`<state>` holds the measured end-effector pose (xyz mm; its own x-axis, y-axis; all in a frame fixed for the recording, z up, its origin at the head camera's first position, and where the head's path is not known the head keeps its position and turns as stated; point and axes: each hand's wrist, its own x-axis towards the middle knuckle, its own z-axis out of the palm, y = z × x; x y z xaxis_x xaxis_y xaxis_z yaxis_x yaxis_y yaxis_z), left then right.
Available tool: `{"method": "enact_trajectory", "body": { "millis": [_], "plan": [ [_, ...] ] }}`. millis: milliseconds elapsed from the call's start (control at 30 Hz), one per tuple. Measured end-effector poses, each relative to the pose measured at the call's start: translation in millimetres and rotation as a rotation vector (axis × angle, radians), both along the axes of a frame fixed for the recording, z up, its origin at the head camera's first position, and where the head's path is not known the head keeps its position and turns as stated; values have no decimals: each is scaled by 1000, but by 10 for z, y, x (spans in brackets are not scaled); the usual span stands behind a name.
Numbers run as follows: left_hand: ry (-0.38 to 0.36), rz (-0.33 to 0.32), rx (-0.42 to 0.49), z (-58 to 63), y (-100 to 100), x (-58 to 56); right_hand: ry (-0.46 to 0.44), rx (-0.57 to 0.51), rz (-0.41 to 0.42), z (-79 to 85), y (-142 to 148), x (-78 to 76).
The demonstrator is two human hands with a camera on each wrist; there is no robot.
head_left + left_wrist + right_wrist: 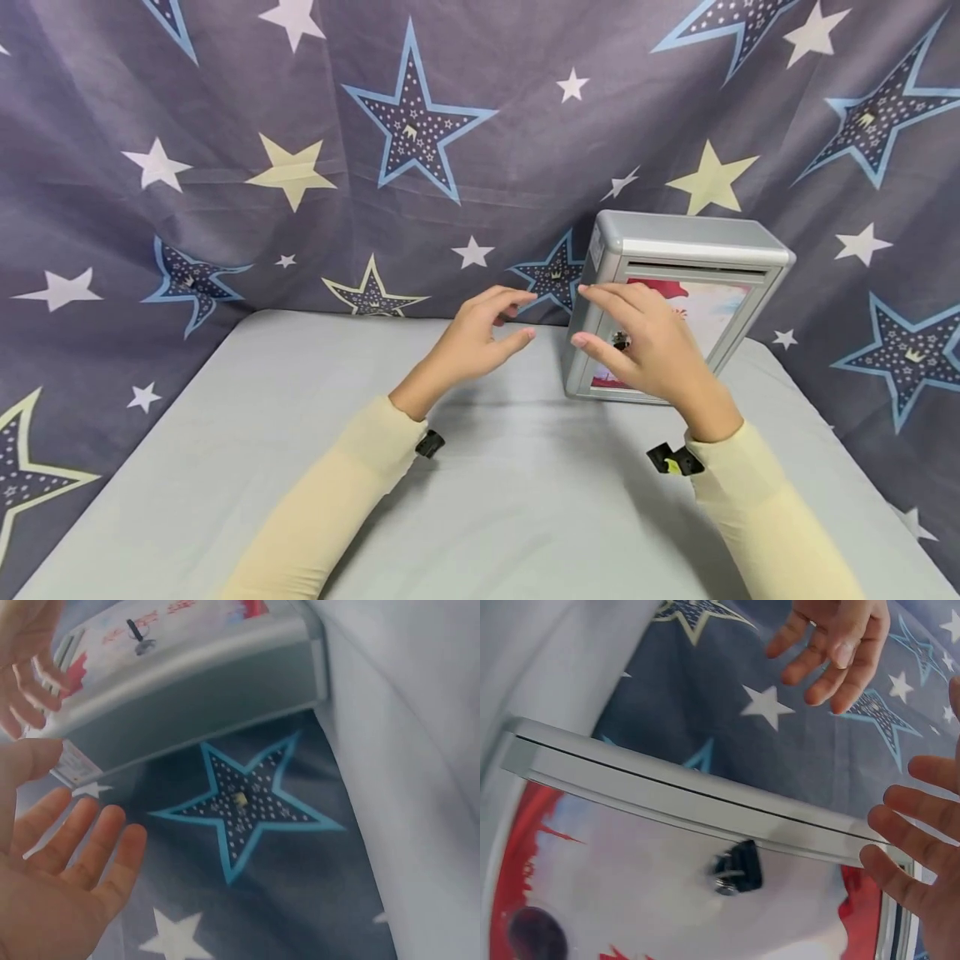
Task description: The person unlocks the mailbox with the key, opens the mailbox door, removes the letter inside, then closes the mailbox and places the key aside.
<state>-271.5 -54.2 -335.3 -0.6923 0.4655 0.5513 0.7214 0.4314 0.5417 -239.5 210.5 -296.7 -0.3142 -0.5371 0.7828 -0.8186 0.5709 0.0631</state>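
A silver-grey metal box [693, 237] with a slot along its top front stands upright at the back right of the table. Its front panel carries a red and white picture, and a key with a black head [744, 867] sticks out of the lock. My left hand [480, 333] hovers left of the box, holding nothing, fingers relaxed and slightly bent. In front of the box's left side, my right hand [648, 337] is raised with loose fingers and nothing in it, partly hiding the panel and lock in the head view. The left wrist view shows the box's side [202, 705] beyond both hands.
A light grey cloth covers the table [510, 508]. Behind it hangs a dark purple-grey curtain [525, 167] printed with stars, close to the back of the box. A small black clip-like piece [430, 443] sits at the left wrist and another [675, 460] at the right.
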Motion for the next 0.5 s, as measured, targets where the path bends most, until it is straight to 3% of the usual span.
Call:
{"method": "enact_trajectory", "body": {
  "millis": [267,500],
  "plan": [
    [10,-5,72,73,241,9,39,-90,28,125,29,-27],
    [89,17,107,99,478,10,50,-240,8,197,122,-28]
  ]
}}
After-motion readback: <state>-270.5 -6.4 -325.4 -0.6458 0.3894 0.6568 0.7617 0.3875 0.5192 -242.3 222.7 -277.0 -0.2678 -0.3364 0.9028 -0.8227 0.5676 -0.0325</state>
